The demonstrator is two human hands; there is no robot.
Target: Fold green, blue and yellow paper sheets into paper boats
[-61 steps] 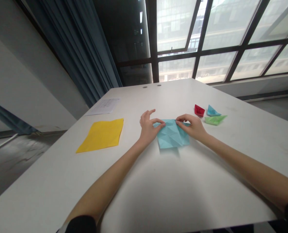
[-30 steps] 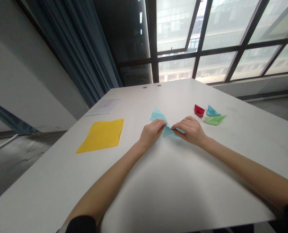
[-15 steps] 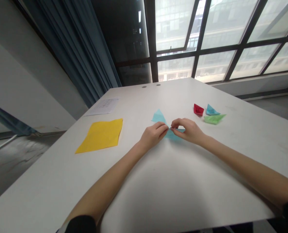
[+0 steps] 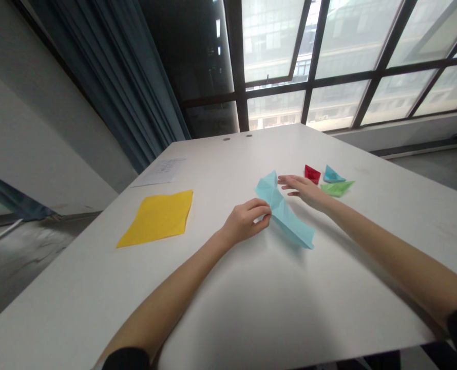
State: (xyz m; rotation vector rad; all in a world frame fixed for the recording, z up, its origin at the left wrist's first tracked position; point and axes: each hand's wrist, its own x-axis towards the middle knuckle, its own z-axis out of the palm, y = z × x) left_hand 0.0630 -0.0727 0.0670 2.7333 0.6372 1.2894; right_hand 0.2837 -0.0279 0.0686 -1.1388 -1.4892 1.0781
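A light blue sheet of paper (image 4: 290, 221), creased and partly folded, slants across the middle of the table. My left hand (image 4: 248, 218) pinches its left edge between thumb and fingers. Beyond the paper, my right hand (image 4: 301, 190) has its fingers stretched out and apart, with nothing held in them. Its fingertips are close to the paper's far end; whether they touch it I cannot tell.
Right of my hands lie three small folded papers: a red one (image 4: 312, 174), a blue one (image 4: 333, 174) and a green one (image 4: 337, 188). Yellow paper (image 4: 157, 218) lies on the left of the white table (image 4: 228, 298), and a printed sheet (image 4: 159, 171) behind it.
My right hand has let go of the blue paper and moved up and away, its fingers spreading. The paper has turned and opened out, its near end now pointing to the lower right.
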